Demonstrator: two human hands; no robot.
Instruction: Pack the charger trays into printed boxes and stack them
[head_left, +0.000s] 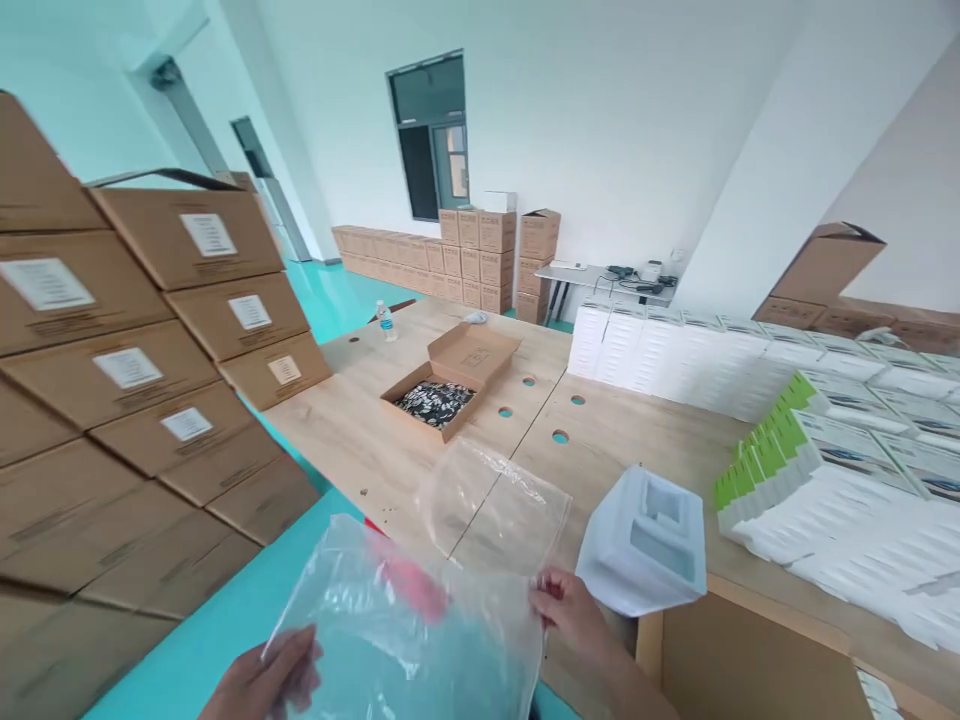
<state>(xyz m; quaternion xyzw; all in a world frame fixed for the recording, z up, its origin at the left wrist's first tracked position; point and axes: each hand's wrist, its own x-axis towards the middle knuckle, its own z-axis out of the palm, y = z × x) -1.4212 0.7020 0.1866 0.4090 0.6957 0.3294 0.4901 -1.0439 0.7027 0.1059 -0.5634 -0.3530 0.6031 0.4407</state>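
My left fingers (297, 648) and right fingers (550, 590) pinch the clear bag (360, 620) between them, and pulling too hard might tear it.

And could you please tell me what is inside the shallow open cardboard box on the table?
A black-and-white patterned material shows inside the box, hiding its bottom. Whether it is cloth or wrapping, and whether anything lies beneath it, I cannot tell.
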